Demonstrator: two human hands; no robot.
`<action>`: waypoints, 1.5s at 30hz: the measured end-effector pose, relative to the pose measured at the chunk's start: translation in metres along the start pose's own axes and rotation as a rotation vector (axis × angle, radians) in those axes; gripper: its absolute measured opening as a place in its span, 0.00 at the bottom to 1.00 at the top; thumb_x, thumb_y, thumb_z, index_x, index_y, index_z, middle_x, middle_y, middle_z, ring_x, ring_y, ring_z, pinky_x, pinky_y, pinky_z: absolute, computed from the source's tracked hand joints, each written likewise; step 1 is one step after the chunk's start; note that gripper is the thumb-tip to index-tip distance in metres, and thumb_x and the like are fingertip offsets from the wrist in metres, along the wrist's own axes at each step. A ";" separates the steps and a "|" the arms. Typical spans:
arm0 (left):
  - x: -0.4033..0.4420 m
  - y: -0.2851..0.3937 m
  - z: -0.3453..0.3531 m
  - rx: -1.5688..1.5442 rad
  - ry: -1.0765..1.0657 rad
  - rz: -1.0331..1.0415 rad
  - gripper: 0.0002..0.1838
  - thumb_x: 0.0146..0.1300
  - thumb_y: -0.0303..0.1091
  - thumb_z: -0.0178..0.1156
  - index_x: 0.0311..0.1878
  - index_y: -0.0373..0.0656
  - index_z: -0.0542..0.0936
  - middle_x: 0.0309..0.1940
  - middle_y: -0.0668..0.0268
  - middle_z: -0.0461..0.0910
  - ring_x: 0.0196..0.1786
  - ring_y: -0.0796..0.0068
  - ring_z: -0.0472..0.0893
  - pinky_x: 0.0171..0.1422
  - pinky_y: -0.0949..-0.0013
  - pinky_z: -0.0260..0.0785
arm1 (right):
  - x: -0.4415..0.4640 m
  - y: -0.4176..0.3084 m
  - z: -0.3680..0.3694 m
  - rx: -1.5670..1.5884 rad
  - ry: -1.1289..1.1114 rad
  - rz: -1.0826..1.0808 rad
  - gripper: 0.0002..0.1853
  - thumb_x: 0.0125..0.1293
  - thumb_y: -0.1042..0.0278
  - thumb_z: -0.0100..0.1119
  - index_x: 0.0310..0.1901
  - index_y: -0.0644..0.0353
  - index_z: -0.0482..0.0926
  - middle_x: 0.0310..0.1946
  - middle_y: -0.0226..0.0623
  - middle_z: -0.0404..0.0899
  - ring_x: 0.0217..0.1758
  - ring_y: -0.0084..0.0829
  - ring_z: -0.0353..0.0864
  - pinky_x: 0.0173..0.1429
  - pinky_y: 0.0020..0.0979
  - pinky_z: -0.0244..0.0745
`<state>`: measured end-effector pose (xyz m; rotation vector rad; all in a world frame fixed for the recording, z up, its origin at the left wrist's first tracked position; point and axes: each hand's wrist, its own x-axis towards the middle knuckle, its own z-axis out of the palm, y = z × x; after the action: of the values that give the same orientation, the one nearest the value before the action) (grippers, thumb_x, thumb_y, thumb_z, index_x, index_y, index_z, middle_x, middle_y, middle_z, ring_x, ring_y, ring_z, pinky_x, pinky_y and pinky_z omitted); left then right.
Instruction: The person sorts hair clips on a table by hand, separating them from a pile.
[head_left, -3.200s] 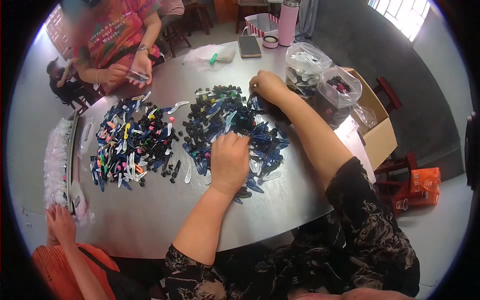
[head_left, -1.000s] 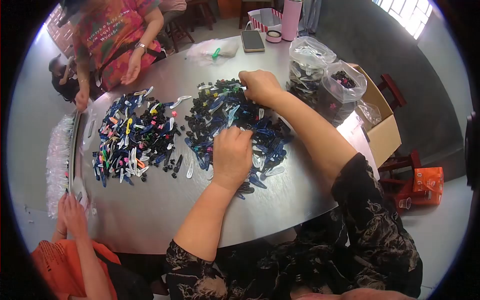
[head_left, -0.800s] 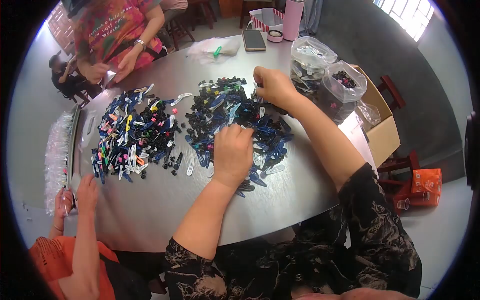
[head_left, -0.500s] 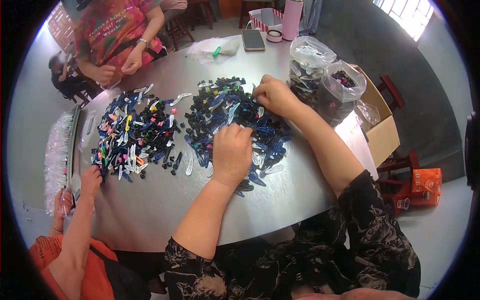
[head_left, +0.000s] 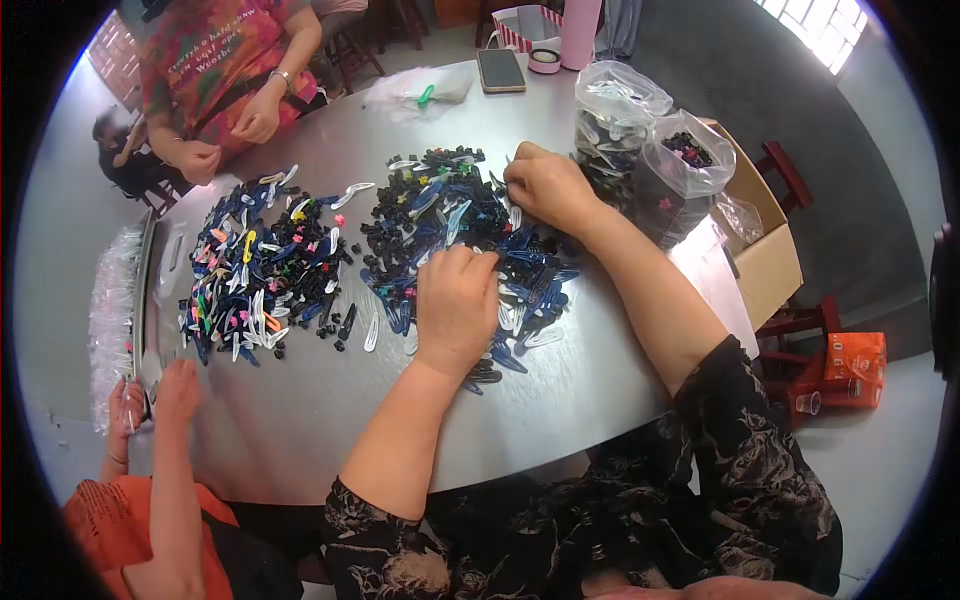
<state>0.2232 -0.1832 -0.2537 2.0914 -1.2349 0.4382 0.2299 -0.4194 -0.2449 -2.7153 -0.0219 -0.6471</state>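
A mixed pile of dark, blue and white hair clips (head_left: 440, 205) lies on the metal table (head_left: 300, 430). My left hand (head_left: 457, 305) rests on the near part of this pile, fingers curled down among the clips; its fingertips are hidden, so what they hold cannot be made out. At the pile's far right edge is my right hand (head_left: 548, 187), its fingers pinched together, with a small thin piece showing by the fingertips that is too small to name. To the left lies a second pile of clips (head_left: 265, 270) with pink, yellow and orange pieces.
Two clear bags (head_left: 620, 95) of clips stand at the right, before a cardboard box (head_left: 770, 260). A phone (head_left: 501, 70), pink bottle (head_left: 580, 35) and plastic packet (head_left: 420, 90) are at the back. One person sits across the table; another person's hand (head_left: 178, 390) is at the left.
My right hand has shifted from the pile's back edge slightly toward me and right. My left hand stays nearly in place. The left co-worker's hand reached the second pile and has drawn back.
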 end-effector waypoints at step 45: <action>0.001 0.004 -0.004 -0.015 -0.004 0.002 0.09 0.61 0.25 0.64 0.45 0.41 0.84 0.38 0.61 0.77 0.45 0.56 0.77 0.51 0.55 0.67 | 0.007 -0.002 -0.062 -0.017 -0.136 0.170 0.10 0.64 0.64 0.65 0.40 0.62 0.88 0.34 0.49 0.87 0.41 0.50 0.87 0.50 0.44 0.80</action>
<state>0.2208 -0.1827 -0.2484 2.0797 -1.2393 0.4249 0.2096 -0.4391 -0.1895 -2.7344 0.1796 -0.4145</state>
